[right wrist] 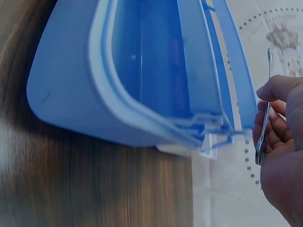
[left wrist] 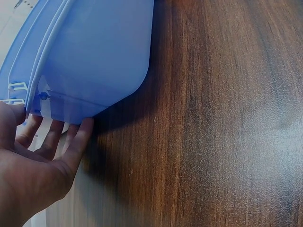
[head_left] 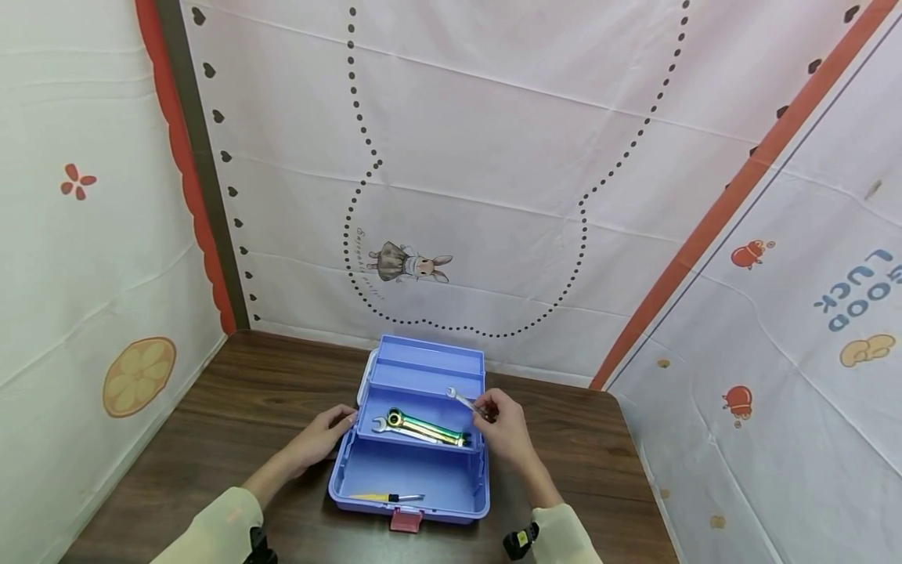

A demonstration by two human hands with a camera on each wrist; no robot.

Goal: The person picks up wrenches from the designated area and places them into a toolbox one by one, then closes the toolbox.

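A blue plastic toolbox (head_left: 409,468) stands open on the table, its stepped trays raised toward the back. My left hand (head_left: 320,439) holds its left side, the thumb at the rim and the fingers against the outer wall (left wrist: 94,61). Above the right end of the middle tray (head_left: 451,407), my right hand (head_left: 507,429) pinches a small silver wrench (head_left: 461,399); the right wrist view shows this wrench (right wrist: 265,118) between thumb and fingers. Several wrenches (head_left: 426,428), green-gold and silver, lie together in that tray. A yellow-and-black screwdriver (head_left: 386,497) lies in the bottom compartment.
The toolbox has a reddish latch (head_left: 405,520) at its front. Dark wood-grain tabletop (head_left: 585,486) surrounds it. Printed white cloth (head_left: 465,196) hangs behind and on both sides, close to the table's edges. Dark wrist devices (head_left: 521,540) sit at both sleeves.
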